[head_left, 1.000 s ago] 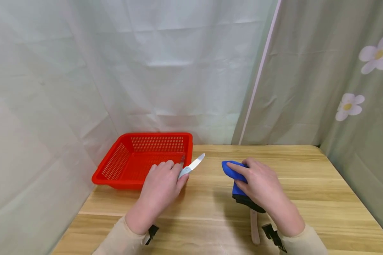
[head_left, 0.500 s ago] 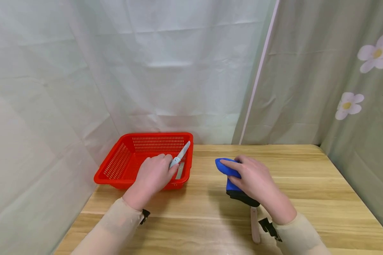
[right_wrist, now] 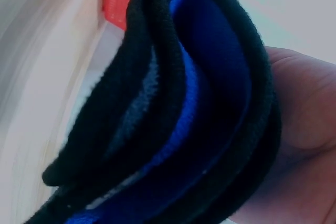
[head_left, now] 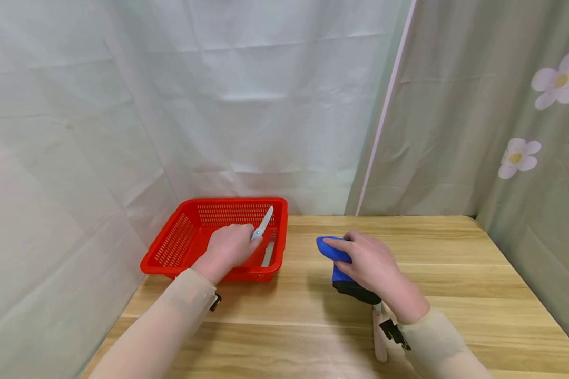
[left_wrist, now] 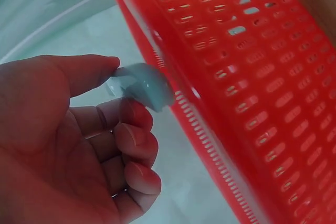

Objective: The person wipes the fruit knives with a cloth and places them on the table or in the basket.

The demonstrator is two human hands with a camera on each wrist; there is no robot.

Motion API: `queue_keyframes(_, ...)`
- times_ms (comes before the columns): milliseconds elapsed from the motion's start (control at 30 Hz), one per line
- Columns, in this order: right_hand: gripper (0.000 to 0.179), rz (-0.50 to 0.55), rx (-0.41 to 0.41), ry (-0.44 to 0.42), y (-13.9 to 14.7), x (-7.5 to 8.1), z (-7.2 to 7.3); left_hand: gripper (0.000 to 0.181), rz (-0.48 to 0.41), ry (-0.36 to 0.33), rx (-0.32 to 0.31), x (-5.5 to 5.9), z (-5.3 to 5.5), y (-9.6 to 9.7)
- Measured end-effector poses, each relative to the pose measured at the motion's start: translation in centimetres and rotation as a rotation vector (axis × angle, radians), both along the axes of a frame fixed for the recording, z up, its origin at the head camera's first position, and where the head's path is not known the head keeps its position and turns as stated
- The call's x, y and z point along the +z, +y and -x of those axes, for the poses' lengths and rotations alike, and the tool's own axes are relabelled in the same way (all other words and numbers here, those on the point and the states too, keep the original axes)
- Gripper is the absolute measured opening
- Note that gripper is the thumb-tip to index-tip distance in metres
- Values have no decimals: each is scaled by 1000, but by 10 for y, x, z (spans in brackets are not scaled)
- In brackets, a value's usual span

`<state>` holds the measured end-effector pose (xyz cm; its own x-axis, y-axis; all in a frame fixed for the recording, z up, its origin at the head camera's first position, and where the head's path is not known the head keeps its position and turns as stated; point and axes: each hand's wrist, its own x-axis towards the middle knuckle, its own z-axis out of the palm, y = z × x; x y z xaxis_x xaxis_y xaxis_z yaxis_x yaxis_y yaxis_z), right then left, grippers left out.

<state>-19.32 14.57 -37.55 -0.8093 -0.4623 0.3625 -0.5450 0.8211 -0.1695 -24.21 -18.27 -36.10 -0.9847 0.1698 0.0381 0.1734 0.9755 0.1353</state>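
My left hand [head_left: 228, 246] pinches a small knife [head_left: 266, 220] with a light blue-grey handle over the red plastic basket [head_left: 284, 231]. Its blade points up and away, across the basket's back right corner. In the left wrist view, thumb and fingers close on the handle [left_wrist: 151, 85] beside the basket wall [left_wrist: 283, 98]. Another knife [head_left: 267, 256] lies inside the basket at the right. A folded blue cloth [head_left: 331, 248] with black edging is gripped by my right hand [head_left: 367, 260] above the table; the right wrist view shows its loose layers.
Below my right hand, a knife with a pale pink handle [head_left: 379, 339] lies on the wooden table [head_left: 455, 273], its blade mostly hidden by the cloth. A light curtain [head_left: 275, 105] hangs behind and beside the table.
My left hand has carried the knife left and farther back, from beside the basket's right rim to above its inside. My right hand with the cloth has shifted slightly left.
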Motion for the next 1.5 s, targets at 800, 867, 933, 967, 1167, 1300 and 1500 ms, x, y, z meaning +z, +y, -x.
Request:
queue_keyframes(800, 51, -44, -20, -72, -7, -11, 14, 27, 18, -295, 129, -33, 52, 0)
queue_keyframes(867, 52, -52, -22, -77, -7, -12, 14, 27, 5, -302, 135, -37, 54, 1)
queue_keyframes(933, 52, -59, -24, -89, -6, -14, 14, 26, -2, -306, 135, -39, 55, 3)
queue_keyframes(967, 52, -61, -25, -96, -6, -15, 14, 25, -2, -307, 135, -40, 56, 4)
queue_keyframes(1167, 52, -51, -21, -110, -5, -18, 12, 22, 21, -330, 158, -46, 58, 6)
queue_keyframes(1300, 53, -39, -22, -114, -2, -20, 12, 23, 42, -347, 166, -50, 59, 6)
queue_keyframes(1500, 53, -36, -38, -135, 4, -26, 11, 21, 34, -347, 155, -55, 60, 6)
